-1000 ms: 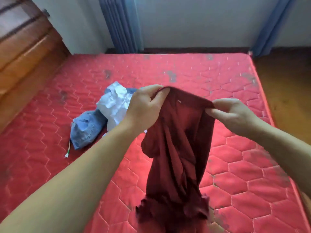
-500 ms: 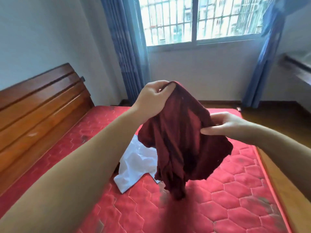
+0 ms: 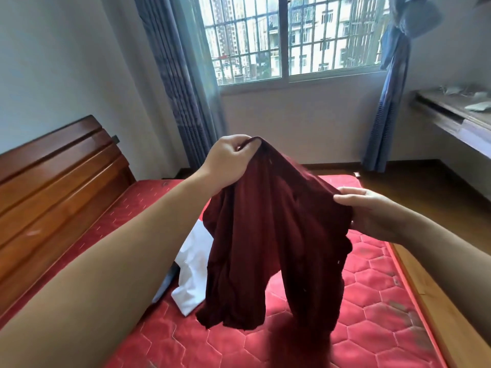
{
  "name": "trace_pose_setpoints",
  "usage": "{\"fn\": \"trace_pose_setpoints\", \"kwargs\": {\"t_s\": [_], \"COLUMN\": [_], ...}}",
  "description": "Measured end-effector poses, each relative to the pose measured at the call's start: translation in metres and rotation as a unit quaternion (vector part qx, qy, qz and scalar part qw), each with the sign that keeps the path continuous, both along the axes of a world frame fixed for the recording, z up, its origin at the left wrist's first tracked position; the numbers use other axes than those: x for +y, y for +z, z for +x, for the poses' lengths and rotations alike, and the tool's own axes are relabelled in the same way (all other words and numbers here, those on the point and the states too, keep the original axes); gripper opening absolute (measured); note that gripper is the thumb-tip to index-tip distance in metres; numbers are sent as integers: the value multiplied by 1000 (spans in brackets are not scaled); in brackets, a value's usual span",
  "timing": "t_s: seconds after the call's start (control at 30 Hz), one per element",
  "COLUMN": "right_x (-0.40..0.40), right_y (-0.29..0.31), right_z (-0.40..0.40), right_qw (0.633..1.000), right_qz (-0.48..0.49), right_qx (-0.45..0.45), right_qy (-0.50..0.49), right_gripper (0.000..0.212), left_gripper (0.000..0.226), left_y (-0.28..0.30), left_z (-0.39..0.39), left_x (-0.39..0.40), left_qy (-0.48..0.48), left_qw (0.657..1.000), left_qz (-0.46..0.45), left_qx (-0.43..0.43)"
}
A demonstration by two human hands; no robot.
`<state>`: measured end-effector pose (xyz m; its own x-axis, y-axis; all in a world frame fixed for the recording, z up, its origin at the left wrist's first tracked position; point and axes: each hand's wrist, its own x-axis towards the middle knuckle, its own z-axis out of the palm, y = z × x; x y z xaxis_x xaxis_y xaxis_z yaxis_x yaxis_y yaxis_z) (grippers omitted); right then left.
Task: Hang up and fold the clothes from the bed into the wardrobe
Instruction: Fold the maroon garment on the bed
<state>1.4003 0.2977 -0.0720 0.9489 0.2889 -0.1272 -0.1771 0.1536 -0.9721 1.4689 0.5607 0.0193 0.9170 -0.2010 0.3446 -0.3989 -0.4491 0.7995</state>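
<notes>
A dark red garment [image 3: 268, 235] hangs bunched in the air above the red quilted mattress [image 3: 372, 309]. My left hand [image 3: 228, 158] grips its top edge, raised high. My right hand [image 3: 372, 211] pinches the cloth lower down at the right side. Behind the red garment a white garment [image 3: 191, 272] lies crumpled on the mattress, partly hidden. A bit of blue-grey cloth [image 3: 164, 282] shows beside it under my left forearm. No wardrobe is in view.
A wooden headboard [image 3: 53, 187] stands at the left. Blue curtains [image 3: 180, 83] flank a barred window [image 3: 292, 38] ahead. A desk [image 3: 451, 115] with small items runs along the right wall. Wooden floor [image 3: 425, 187] lies right of the bed.
The view has tilted up from the mattress to the window. Both hands have lifted the red garment higher, and my right hand has dropped lower along its side.
</notes>
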Motion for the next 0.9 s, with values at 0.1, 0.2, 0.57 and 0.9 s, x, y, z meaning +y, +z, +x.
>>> {"fn": "trace_pose_setpoints", "kwargs": {"t_s": [0.1,0.2,0.57,0.9], "right_x": [-4,-5,56,90], "right_y": [2,5,-13,-3], "right_z": [-4,-9,-8,2], "right_qw": [999,999,972,729], "right_qz": [46,8,-229,-503], "right_qx": [13,30,-52,-388], "right_qy": [-8,-25,-29,-257], "right_gripper": [27,17,26,31], "left_gripper": [28,30,42,40], "left_y": [-5,-6,10,6], "left_z": [-1,-3,-13,-5], "left_x": [0,-3,-21,-20], "left_qy": [2,0,-44,-45], "left_qw": [1000,1000,996,992], "left_qz": [5,5,72,116], "left_qx": [15,30,5,-13]}}
